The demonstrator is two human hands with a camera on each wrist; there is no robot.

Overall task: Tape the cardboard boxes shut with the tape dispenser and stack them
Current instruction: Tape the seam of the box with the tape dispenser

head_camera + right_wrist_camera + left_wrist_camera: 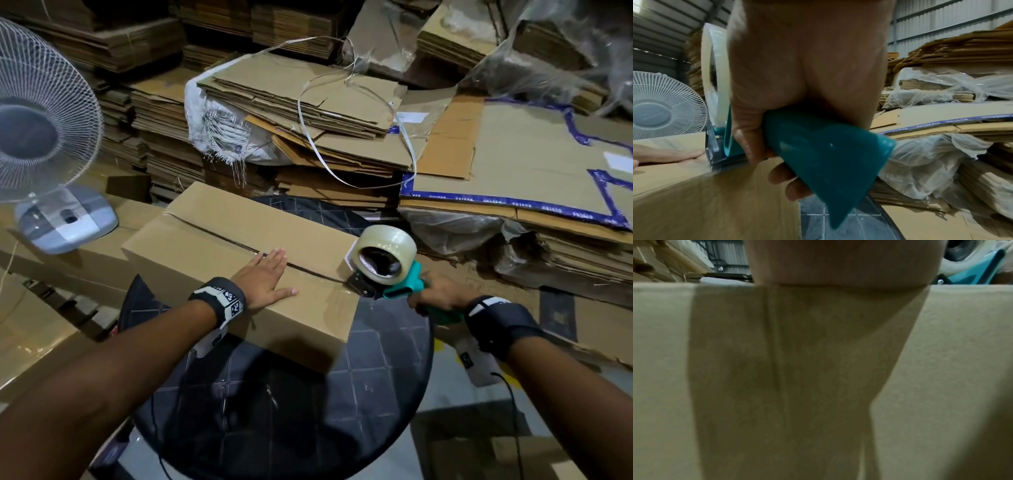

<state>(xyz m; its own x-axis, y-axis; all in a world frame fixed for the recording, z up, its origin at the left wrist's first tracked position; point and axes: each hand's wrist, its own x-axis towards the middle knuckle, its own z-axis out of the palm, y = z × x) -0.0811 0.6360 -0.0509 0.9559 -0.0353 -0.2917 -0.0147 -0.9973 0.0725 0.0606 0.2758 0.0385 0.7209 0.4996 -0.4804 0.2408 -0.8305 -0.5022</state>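
- On the round table (387,370) lies the box (219,240); left hand (265,279) flat on it, fingers straight
- Right hand (436,294) grips the tape dispenser (387,270) at the box's end; wrist view shows curled fingers (785,175)
- Fan (44,137) and flattened cardboard (308,102) stand behind

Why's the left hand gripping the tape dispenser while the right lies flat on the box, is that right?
Hands are swapped. The head view shows the right hand gripping the tape dispenser, while the left hand lies flat on the box. The right wrist view confirms the grip.
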